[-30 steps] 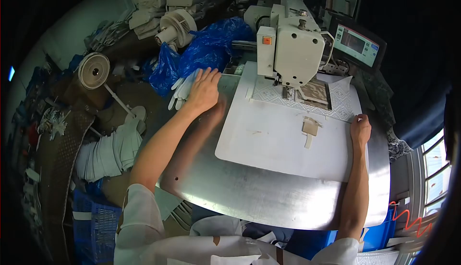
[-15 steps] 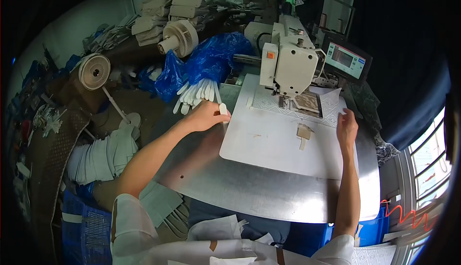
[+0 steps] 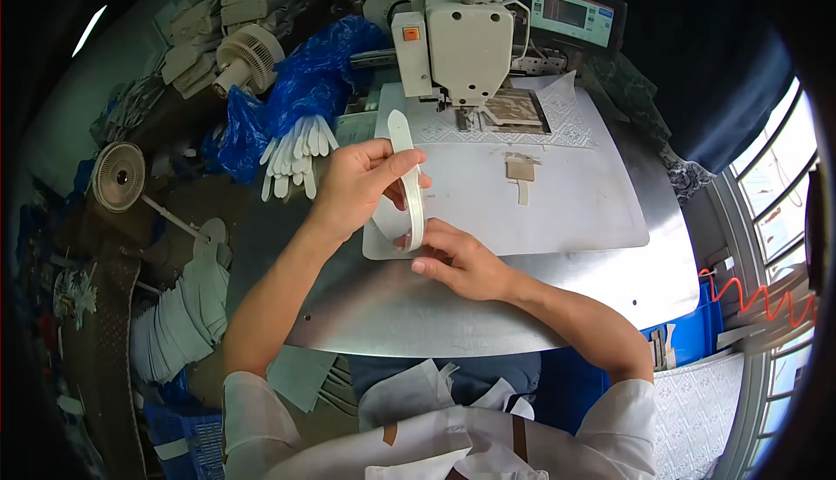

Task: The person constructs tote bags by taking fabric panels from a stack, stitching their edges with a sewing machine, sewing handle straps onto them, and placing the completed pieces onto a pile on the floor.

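Observation:
A white strap (image 3: pixel 412 206) with a rounded tip stands raised in front of me, curving at its lower end. My left hand (image 3: pixel 361 184) is closed around its upper part, thumb in front. At the lower bend, the curled fingers of my right hand (image 3: pixel 466 262) wrap against the strap; its thumb sits a little below. Similar white straps (image 3: pixel 299 154) lie in a bunch to the left, partly under blue plastic (image 3: pixel 318 67). Behind the hands is the sewing machine (image 3: pixel 466 40), with patterned white fabric (image 3: pixel 566 132) beneath its head.
A white board (image 3: pixel 522 228) covers part of the metal table (image 3: pixel 522 306). A small beige piece (image 3: pixel 521 171) lies on the board. The machine's screen (image 3: pixel 570 14) stands at the back right. Fans, including one fan (image 3: pixel 119 177), and stacked pieces (image 3: pixel 178 315) are on the left.
My left hand has lifted the strap away from the bunch. My right hand has moved left from the board's right side to the strap's lower end. The view has shifted.

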Demonstrator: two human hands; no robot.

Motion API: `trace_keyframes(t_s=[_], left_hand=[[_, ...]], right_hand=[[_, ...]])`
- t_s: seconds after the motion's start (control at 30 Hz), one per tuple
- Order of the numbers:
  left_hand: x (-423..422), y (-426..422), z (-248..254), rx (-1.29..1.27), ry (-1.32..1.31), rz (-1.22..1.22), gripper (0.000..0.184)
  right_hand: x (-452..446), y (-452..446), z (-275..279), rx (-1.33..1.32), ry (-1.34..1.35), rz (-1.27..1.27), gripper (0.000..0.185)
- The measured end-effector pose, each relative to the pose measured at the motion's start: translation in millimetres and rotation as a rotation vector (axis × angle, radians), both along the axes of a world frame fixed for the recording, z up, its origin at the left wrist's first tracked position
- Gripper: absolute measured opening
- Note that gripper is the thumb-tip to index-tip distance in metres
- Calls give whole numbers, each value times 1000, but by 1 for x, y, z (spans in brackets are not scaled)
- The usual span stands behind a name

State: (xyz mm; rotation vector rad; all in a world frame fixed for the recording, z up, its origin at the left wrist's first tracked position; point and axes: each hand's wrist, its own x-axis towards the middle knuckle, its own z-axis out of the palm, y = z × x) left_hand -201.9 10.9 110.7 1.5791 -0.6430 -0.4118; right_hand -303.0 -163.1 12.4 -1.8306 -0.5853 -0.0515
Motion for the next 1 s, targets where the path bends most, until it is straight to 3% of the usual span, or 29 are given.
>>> trace_keyframes(t_s=[0.13,0.27,0.37,0.4,0.5,0.53,0.63,0.67,0.77,0.87,1.0], left_hand=[[-4,-20,-8,4,-6,19,29],[-7,-34,-33,-7,-26,4,29],[-8,-41,-48,9,-47,-72,28],[-7,-42,-45,-24,36,-122,26],[1,-45,-45,-99,199,-221,22],[9,-46,-54,-75,161,-178,20],[23,-49,-66,-34,87,-94,17],[24,-51,-68,47,64,-60,17],[19,-66,-67,196,23,-5,19],[9,-78,-62,474,-44,-2,21],[23,-84,-80,447,-76,-150,20]], right_hand=[[11,-6,-15,119,7,2,25],[7,-20,-9,245,249,16,28],[14,-28,-22,632,490,45,33],[18,-33,-28,637,485,40,33],[34,-55,-39,1053,697,537,35],[32,-54,-27,1049,697,534,35],[21,-49,13,339,554,-292,37],[25,-49,13,333,557,-296,37],[36,-55,10,427,161,-516,35],[43,-55,12,303,97,-557,35],[51,-62,5,175,61,-673,33]])
